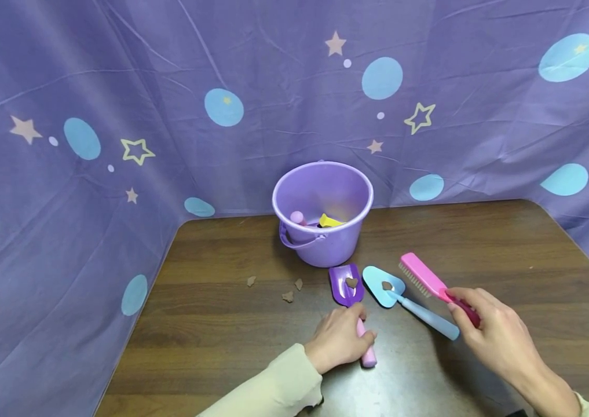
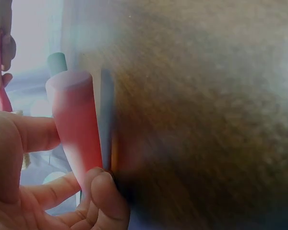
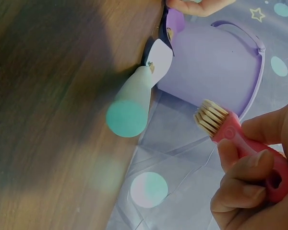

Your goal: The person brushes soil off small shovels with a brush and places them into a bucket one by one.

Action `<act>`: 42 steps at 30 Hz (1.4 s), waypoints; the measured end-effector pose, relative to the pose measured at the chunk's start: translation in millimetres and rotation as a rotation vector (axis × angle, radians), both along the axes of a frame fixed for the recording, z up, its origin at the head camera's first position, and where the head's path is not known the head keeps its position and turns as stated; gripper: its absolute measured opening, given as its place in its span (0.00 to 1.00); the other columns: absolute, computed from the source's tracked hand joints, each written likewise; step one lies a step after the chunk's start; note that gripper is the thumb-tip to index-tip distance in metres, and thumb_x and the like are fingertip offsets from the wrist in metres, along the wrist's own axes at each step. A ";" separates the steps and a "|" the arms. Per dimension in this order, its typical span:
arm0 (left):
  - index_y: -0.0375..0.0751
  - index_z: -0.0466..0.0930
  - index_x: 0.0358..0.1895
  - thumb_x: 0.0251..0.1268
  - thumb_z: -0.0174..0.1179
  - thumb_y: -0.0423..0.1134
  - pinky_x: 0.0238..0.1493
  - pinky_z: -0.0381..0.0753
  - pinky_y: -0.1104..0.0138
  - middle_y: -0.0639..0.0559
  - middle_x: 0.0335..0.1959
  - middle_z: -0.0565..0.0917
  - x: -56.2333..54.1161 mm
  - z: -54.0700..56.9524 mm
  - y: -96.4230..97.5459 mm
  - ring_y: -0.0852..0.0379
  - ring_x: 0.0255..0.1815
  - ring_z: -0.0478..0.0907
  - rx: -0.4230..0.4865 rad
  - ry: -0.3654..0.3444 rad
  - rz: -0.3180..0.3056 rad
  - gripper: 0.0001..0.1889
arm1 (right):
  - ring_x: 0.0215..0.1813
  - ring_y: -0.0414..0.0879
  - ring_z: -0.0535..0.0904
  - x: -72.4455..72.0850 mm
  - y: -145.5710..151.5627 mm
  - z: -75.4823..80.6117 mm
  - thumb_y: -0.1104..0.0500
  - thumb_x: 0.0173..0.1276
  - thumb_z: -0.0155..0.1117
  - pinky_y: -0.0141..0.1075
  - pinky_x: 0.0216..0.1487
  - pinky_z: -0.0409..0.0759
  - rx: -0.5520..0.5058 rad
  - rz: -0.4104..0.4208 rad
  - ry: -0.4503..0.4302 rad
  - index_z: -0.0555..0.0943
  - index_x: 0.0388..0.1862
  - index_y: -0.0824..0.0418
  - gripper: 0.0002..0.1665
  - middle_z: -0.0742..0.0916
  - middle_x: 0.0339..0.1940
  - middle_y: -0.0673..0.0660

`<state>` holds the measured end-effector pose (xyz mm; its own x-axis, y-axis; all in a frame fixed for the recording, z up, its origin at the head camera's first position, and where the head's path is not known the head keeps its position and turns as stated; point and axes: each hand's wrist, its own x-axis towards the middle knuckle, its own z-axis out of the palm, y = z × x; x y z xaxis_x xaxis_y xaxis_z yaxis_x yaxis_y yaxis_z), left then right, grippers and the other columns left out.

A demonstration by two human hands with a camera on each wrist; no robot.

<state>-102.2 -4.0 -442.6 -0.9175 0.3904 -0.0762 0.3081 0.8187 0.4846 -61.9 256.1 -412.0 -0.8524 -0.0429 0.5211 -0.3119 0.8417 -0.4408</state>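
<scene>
My left hand grips the pink handle of a small purple shovel, whose blade carries a brown scrap. In the left wrist view, thumb and fingers wrap the pink handle. My right hand holds a pink brush by its handle, bristles facing down and left, above the table. Between the hands lies a light-blue trowel with another brown scrap on its blade. The right wrist view shows the brush's pale bristles beyond the curled fingers.
A purple bucket stands behind the shovel, with a yellow piece and a pink-ended item inside. Several brown scraps lie left of the shovel on the wooden table. A purple patterned cloth hangs behind.
</scene>
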 end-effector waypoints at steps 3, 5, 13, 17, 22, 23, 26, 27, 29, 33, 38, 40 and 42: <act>0.48 0.77 0.45 0.54 0.66 0.53 0.25 0.67 0.68 0.56 0.25 0.75 1.9 0.6 -2.7 0.60 0.26 0.72 0.004 -0.008 -0.003 0.19 | 0.22 0.34 0.65 0.5 -0.5 -0.8 0.65 0.55 0.70 0.27 0.20 0.58 -0.001 0.006 -0.005 0.83 0.45 0.55 0.17 0.78 0.27 0.44; 0.48 0.77 0.45 0.54 0.66 0.53 0.25 0.67 0.68 0.57 0.26 0.75 3.2 0.9 -4.5 0.60 0.26 0.71 0.002 -0.008 -0.002 0.19 | 0.22 0.34 0.65 0.5 -0.9 -1.2 0.64 0.55 0.70 0.27 0.21 0.58 -0.003 0.008 -0.006 0.83 0.45 0.55 0.17 0.78 0.27 0.44; 0.47 0.75 0.41 0.53 0.65 0.47 0.25 0.67 0.67 0.56 0.26 0.73 7.6 2.5 -12.6 0.60 0.26 0.70 0.006 0.004 0.008 0.14 | 0.22 0.34 0.65 0.0 -1.0 -1.8 0.64 0.54 0.70 0.25 0.21 0.58 -0.011 0.011 0.004 0.84 0.45 0.54 0.17 0.77 0.27 0.43; 0.46 0.75 0.40 0.50 0.62 0.40 0.27 0.68 0.67 0.55 0.29 0.73 9.4 1.9 -17.9 0.58 0.27 0.70 0.034 0.019 -0.002 0.12 | 0.22 0.33 0.64 -0.6 -1.6 -2.0 0.64 0.54 0.70 0.26 0.21 0.57 -0.014 0.014 0.004 0.83 0.45 0.54 0.17 0.76 0.26 0.42; 0.45 0.76 0.41 0.48 0.60 0.36 0.26 0.66 0.68 0.55 0.28 0.69 13.1 1.3 -25.3 0.60 0.27 0.68 0.089 -0.008 -0.010 0.14 | 0.22 0.34 0.64 -0.7 -3.1 -2.4 0.64 0.55 0.70 0.26 0.20 0.57 -0.013 0.022 -0.006 0.83 0.45 0.54 0.17 0.76 0.26 0.43; 0.45 0.76 0.41 0.47 0.59 0.35 0.26 0.66 0.69 0.55 0.28 0.68 14.0 2.0 -26.8 0.60 0.27 0.67 0.101 -0.016 -0.009 0.14 | 0.22 0.34 0.64 -0.7 -3.5 -2.5 0.64 0.55 0.70 0.25 0.20 0.58 -0.012 0.024 -0.009 0.83 0.45 0.54 0.16 0.76 0.26 0.43; 0.45 0.76 0.41 0.47 0.59 0.34 0.25 0.65 0.69 0.56 0.28 0.67 15.7 2.3 -31.3 0.60 0.27 0.65 0.125 -0.021 -0.006 0.14 | 0.22 0.34 0.65 -0.9 -4.4 -2.9 0.64 0.55 0.70 0.25 0.20 0.58 -0.013 0.026 -0.013 0.83 0.45 0.54 0.16 0.76 0.27 0.43; 0.45 0.76 0.40 0.47 0.58 0.34 0.25 0.64 0.69 0.56 0.28 0.67 16.2 2.5 -32.7 0.60 0.26 0.65 0.130 -0.022 -0.006 0.13 | 0.22 0.34 0.65 -0.7 -4.7 -3.1 0.64 0.55 0.70 0.25 0.21 0.58 -0.013 0.024 -0.013 0.83 0.45 0.54 0.16 0.77 0.27 0.43; 0.45 0.75 0.39 0.46 0.58 0.33 0.25 0.64 0.70 0.56 0.28 0.66 16.9 2.3 -35.4 0.61 0.27 0.64 0.137 -0.017 -0.011 0.13 | 0.23 0.34 0.65 -0.8 -5.1 -3.0 0.64 0.55 0.70 0.26 0.21 0.59 -0.011 0.023 -0.008 0.84 0.45 0.54 0.16 0.77 0.28 0.43; 0.46 0.74 0.38 0.45 0.57 0.33 0.25 0.63 0.71 0.57 0.27 0.65 18.2 2.0 -39.7 0.61 0.27 0.63 0.144 -0.016 -0.023 0.12 | 0.23 0.34 0.65 -0.4 -5.6 -2.9 0.64 0.55 0.69 0.26 0.22 0.59 -0.011 0.022 -0.004 0.84 0.44 0.54 0.16 0.77 0.28 0.42; 0.45 0.75 0.45 0.49 0.58 0.32 0.27 0.66 0.70 0.57 0.29 0.68 18.9 1.4 -44.4 0.62 0.28 0.65 0.175 -0.026 -0.004 0.17 | 0.23 0.33 0.65 -0.1 -8.3 -2.4 0.65 0.55 0.69 0.27 0.22 0.58 -0.012 0.029 -0.013 0.83 0.44 0.53 0.17 0.76 0.27 0.42; 0.44 0.73 0.49 0.50 0.58 0.32 0.31 0.69 0.68 0.56 0.32 0.71 18.1 1.4 -46.9 0.61 0.30 0.68 0.191 -0.034 0.006 0.19 | 0.23 0.34 0.65 -0.2 -9.9 -2.6 0.64 0.54 0.69 0.27 0.22 0.58 -0.008 0.032 -0.011 0.84 0.44 0.53 0.17 0.76 0.27 0.42; 0.42 0.71 0.52 0.51 0.59 0.32 0.35 0.73 0.66 0.54 0.35 0.74 17.6 2.5 -50.0 0.60 0.33 0.71 0.207 -0.052 0.017 0.21 | 0.23 0.33 0.64 -0.6 -11.3 -3.0 0.64 0.54 0.70 0.27 0.22 0.58 -0.006 0.038 -0.004 0.84 0.44 0.53 0.17 0.75 0.26 0.41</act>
<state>-84.6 -54.1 -440.1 -0.9211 0.3870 -0.0432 0.2654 0.7049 0.6578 -62.4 244.8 -415.0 -0.8524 -0.0723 0.5179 -0.3416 0.8268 -0.4469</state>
